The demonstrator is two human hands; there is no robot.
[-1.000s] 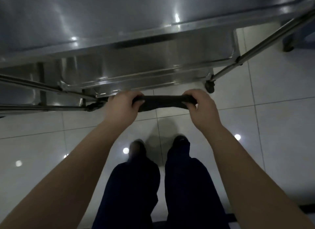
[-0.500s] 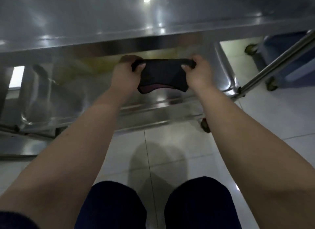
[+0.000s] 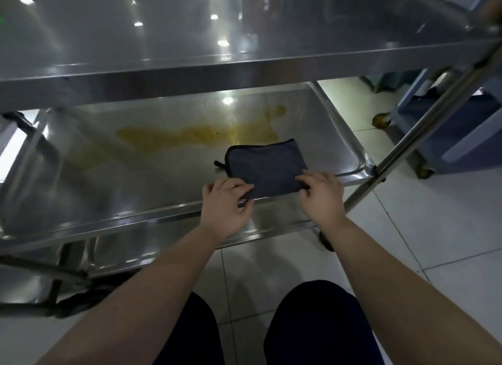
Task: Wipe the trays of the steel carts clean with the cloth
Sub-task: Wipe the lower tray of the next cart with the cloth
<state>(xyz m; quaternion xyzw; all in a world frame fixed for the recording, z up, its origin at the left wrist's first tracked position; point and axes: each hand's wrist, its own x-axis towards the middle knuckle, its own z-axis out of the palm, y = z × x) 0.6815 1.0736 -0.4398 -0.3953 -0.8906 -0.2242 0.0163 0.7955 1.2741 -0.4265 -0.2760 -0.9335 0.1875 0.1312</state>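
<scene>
- One dark folded cloth [image 3: 267,169] lay flat on the middle tray [image 3: 81,196] of a steel cart, right of the frame's centre.
- Two bare hands held it. The left hand [image 3: 226,204] pinched the near left corner between thumb and curled fingers, and the right hand [image 3: 322,199] had its fingers curled over the near right corner.
- One yellowish stain [image 3: 190,133] stretched across the middle tray, and the cloth's far edge sat right at the stain's lower right end.
- Three trays showed: the top tray [image 3: 163,38] filled the upper frame, the middle tray sat below it, and the rim of a bottom tray [image 3: 271,226] showed beneath the wrists.
- One slanted steel post [image 3: 423,131] crossed the right side.
- One blue cart [image 3: 448,125] stood at the upper right, with two castors [image 3: 381,120] visible.
- Glossy white floor tiles [image 3: 434,242] reflected the ceiling lights. The person's two knees [image 3: 320,324], in dark trousers, filled the bottom centre.
</scene>
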